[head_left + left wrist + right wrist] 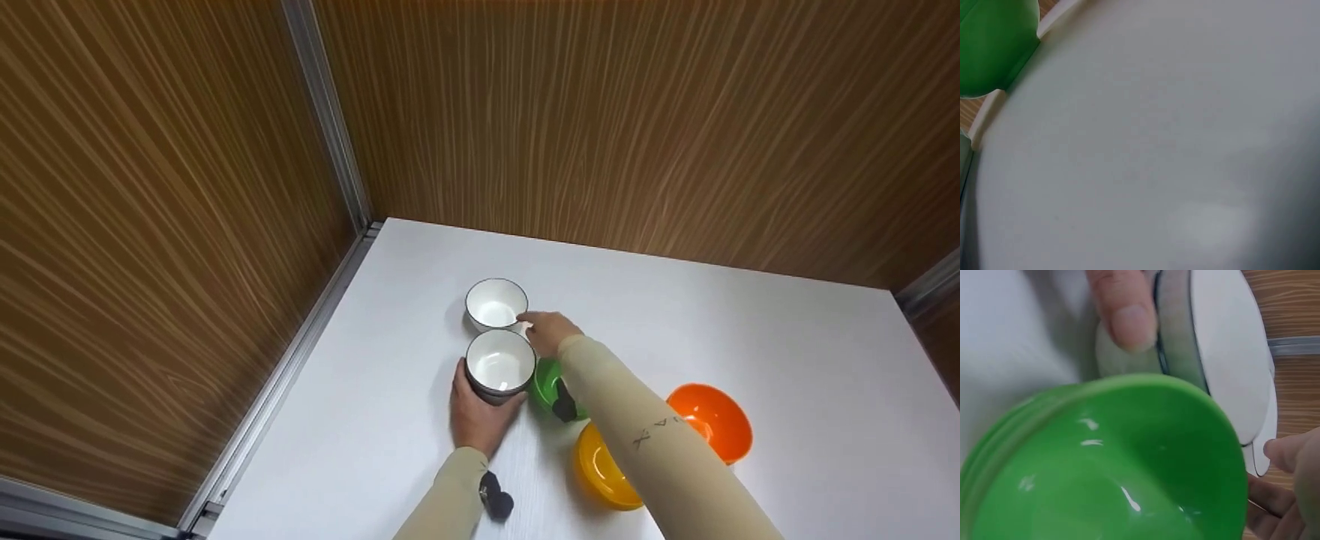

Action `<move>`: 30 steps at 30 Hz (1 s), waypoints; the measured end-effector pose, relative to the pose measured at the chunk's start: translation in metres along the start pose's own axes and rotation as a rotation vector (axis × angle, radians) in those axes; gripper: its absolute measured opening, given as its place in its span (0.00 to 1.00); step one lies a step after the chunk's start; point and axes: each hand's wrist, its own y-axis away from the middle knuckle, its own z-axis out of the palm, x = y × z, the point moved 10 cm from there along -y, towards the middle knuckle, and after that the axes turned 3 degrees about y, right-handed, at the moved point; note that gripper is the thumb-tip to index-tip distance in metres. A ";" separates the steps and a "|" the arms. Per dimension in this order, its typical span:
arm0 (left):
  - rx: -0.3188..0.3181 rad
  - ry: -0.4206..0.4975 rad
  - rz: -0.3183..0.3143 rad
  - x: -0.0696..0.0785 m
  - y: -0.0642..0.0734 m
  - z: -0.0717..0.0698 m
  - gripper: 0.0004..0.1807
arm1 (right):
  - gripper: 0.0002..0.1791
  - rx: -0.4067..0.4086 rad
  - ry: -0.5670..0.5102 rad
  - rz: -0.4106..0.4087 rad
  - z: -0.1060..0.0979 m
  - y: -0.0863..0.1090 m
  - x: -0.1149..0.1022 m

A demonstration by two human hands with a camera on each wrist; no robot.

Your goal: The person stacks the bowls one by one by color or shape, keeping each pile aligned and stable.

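Note:
In the head view my left hand (478,420) grips a stack of white bowls (501,364) with thin dark rims, fingers and thumb around its sides. Just beyond it stands another white bowl (495,301), its near rim meeting the stack in this view. My right hand (553,331) pinches that far bowl at its right rim, a digit over the edge. The right wrist view shows my left thumb (1131,323) against the stack's side and my right hand (1297,467) by the far rim. Green bowls (1100,461), nested, sit close to the stack, partly hidden by my right sleeve in the head view.
A yellow bowl (604,472) and an orange bowl (716,420) lie near my right forearm, partly covered by it. The white table (352,420) is bordered by wood-grain panels (600,135) at the back and left.

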 end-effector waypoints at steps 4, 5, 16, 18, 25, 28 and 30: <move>0.001 -0.002 0.005 0.002 0.001 0.000 0.68 | 0.25 -0.065 0.050 -0.019 0.011 -0.001 -0.003; 0.006 -0.006 0.011 0.003 0.001 0.000 0.68 | 0.26 -0.073 0.058 -0.020 0.011 -0.001 -0.003; 0.027 -0.022 0.016 0.002 0.001 -0.005 0.68 | 0.27 -0.110 0.092 0.094 0.006 -0.002 0.005; 0.022 -0.021 0.004 0.001 0.002 -0.005 0.69 | 0.27 -0.108 0.118 0.099 0.005 -0.003 0.008; 0.024 -0.024 0.003 0.002 0.002 -0.004 0.70 | 0.38 -0.120 0.192 0.147 0.001 -0.003 0.031; 0.027 -0.028 0.007 0.003 0.002 -0.004 0.70 | 0.37 -0.118 0.214 0.171 -0.005 -0.001 0.043; 0.027 -0.028 0.013 0.004 0.003 -0.004 0.70 | 0.31 -0.108 0.241 0.183 -0.009 0.001 0.051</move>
